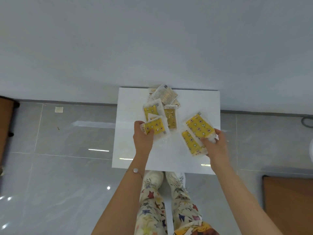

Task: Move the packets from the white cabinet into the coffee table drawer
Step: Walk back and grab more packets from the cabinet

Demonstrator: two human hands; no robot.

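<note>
Left hand [143, 134] first: its fingers [139, 123] and thumb pinch the end of a single packet [156, 127], and the fingertips tuck out of sight behind the wrapper. Over on the right hand [215, 143] everything is smeared with blur, but the fingers [218, 131] are closed round a pair of packets [194, 133], fanned apart in a V with their gripped ends hidden under the thumb. How many fingers sit beneath them, I cannot tell. Just beyond the left fingers lies the heap of packets [169, 112] on the white counter [128, 146], overlapping so that the lower ones show only as corners. Their print is too small to read. The packets are flat, rectangular, crinkly plastic pouches, yellow with little stars and flowers and clear sealed edges. One at the far side of the heap is pale and printed, and another beside the left fingers looks see-through and golden. The counter is smooth, glossy and square-cornered, and the floor [59, 150] is shiny grey tile. A brown piece of furniture [288, 204] is cut off at the frame edge. A thin bracelet [135, 170] sits on the left wrist, above star-patterned trousers [152, 209].
</note>
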